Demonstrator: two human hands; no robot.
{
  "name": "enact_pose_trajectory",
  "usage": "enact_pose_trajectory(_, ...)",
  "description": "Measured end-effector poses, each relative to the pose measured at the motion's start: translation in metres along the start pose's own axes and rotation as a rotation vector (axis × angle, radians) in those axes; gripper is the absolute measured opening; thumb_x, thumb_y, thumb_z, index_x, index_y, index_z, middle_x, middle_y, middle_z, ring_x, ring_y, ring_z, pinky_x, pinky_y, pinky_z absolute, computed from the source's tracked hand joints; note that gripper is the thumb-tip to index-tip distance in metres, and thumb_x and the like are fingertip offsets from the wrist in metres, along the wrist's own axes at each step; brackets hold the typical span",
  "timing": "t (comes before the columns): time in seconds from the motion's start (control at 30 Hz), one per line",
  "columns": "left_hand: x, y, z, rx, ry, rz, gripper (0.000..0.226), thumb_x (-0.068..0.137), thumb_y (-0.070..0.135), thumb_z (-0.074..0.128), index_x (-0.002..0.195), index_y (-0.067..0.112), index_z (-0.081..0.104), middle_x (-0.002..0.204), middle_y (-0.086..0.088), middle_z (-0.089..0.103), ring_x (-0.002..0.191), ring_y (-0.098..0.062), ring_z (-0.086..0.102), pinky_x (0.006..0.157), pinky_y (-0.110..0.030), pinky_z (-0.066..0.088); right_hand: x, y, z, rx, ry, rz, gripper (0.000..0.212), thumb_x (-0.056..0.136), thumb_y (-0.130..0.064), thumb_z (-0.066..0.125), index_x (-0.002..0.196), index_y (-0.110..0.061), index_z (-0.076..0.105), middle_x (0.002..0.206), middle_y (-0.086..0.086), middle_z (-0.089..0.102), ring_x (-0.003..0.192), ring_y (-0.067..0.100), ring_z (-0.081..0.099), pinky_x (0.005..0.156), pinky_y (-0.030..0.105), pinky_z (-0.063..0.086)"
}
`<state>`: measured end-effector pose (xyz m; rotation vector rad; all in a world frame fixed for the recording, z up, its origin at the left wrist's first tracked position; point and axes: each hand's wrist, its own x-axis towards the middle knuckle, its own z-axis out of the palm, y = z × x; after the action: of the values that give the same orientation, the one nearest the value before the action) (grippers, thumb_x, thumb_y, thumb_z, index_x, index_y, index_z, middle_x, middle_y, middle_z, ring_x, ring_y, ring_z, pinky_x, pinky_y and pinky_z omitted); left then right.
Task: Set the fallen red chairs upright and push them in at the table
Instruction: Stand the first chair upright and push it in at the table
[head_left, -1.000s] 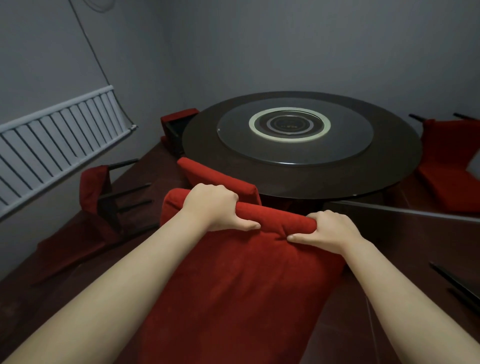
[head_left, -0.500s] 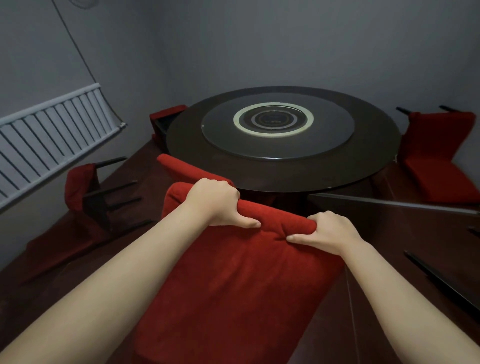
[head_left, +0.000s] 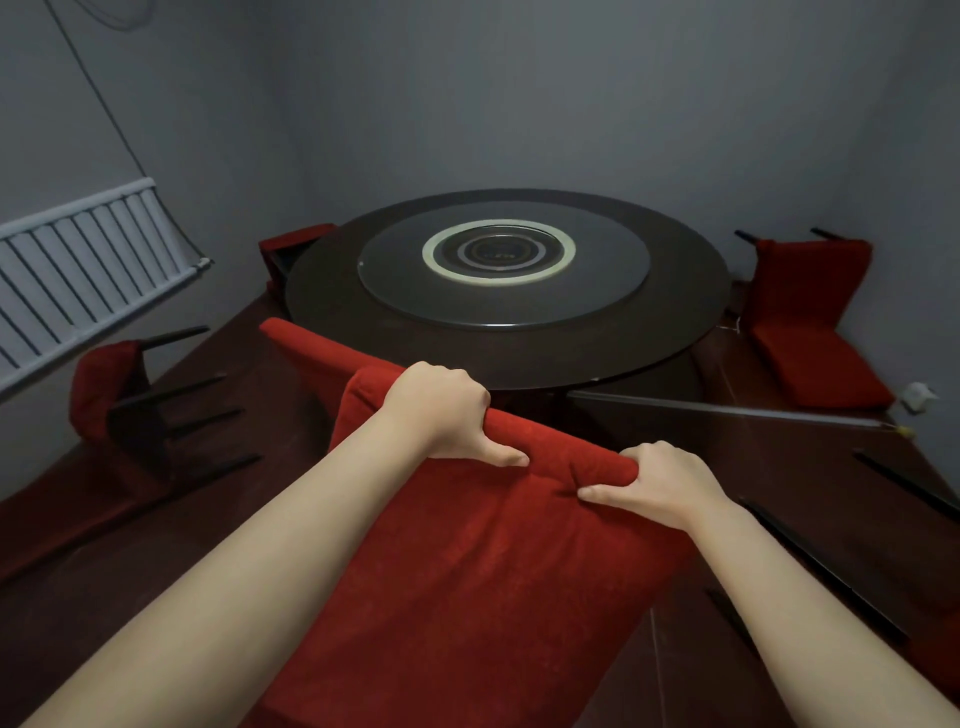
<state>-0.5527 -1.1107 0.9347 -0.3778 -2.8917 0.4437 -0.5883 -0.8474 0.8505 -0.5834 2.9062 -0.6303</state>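
A red upholstered chair (head_left: 467, 571) stands right in front of me, its back toward me and facing the round dark table (head_left: 332, 306). My left hand (head_left: 441, 410) grips the top edge of its backrest, and my right hand (head_left: 654, 483) grips the same edge further right. A second red chair back (head_left: 311, 348) shows just beyond it, close to the table's near-left rim. On the floor at the left another red chair (head_left: 109, 400) lies on its side with dark legs pointing right. One more red chair (head_left: 810, 322) lies tipped over at the far right.
A glass turntable (head_left: 504, 280) sits on the table's middle. A further red chair (head_left: 296, 249) is at the table's far left. A white slatted radiator (head_left: 78, 270) lines the left wall. Dark chair legs (head_left: 826, 566) stick out on the floor at the right, near a thin metal strip (head_left: 727, 410).
My view has pulled back and up, so the table and chairs sit smaller and farther in frame. Both hands keep the same grip on the backrest's top edge.
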Motion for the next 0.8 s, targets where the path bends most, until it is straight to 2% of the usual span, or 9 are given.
enact_pose_trajectory(0.17, 0.016, 0.024, -0.006, 0.001, 0.021, 0.024, 0.090, 0.043, 0.104, 0.016, 0.056, 0.022, 0.050, 0.047, 0.007, 0.044, 0.041, -0.012, 0.038, 0.045, -0.024, 0.017, -0.014, 0.022, -0.015, 0.010, -0.025, 0.027, 0.083, 0.039, -0.105, 0.034, 0.074, -0.037, 0.067, 0.069, -0.016, 0.066, 0.065, -0.001, 0.062, 0.058, 0.020, 0.046)
enact_pose_trajectory(0.43, 0.041, 0.061, -0.017, -0.036, 0.024, 0.087, 0.090, 0.042, 0.103, 0.017, 0.057, 0.022, 0.052, 0.051, 0.007, 0.048, 0.044, -0.013, 0.044, 0.046, -0.024, 0.022, -0.032, 0.058, -0.034, 0.012, -0.030, 0.111, 0.083, 0.041, -0.103, 0.038, 0.081, -0.038, 0.069, 0.072, -0.018, 0.068, 0.066, -0.001, 0.063, 0.057, 0.020, 0.046)
enact_pose_trajectory(0.57, 0.055, 0.081, -0.019, -0.041, 0.030, 0.127, 0.089, 0.043, 0.103, 0.019, 0.056, 0.022, 0.052, 0.050, 0.007, 0.049, 0.043, -0.013, 0.045, 0.045, -0.024, 0.023, -0.043, 0.077, -0.040, 0.030, -0.024, 0.158, 0.077, 0.042, -0.102, 0.042, 0.080, -0.040, 0.068, 0.071, -0.019, 0.067, 0.064, -0.003, 0.062, 0.053, 0.016, 0.041)
enact_pose_trajectory(0.8, 0.071, 0.090, -0.022, -0.047, 0.041, 0.145, 0.089, 0.042, 0.104, 0.019, 0.059, 0.022, 0.052, 0.051, 0.007, 0.049, 0.044, -0.013, 0.045, 0.045, -0.024, 0.024, -0.046, 0.088, -0.053, 0.008, 0.005, 0.177, 0.079, 0.041, -0.104, 0.039, 0.075, -0.038, 0.068, 0.067, -0.019, 0.066, 0.062, -0.003, 0.062, 0.052, 0.018, 0.041)
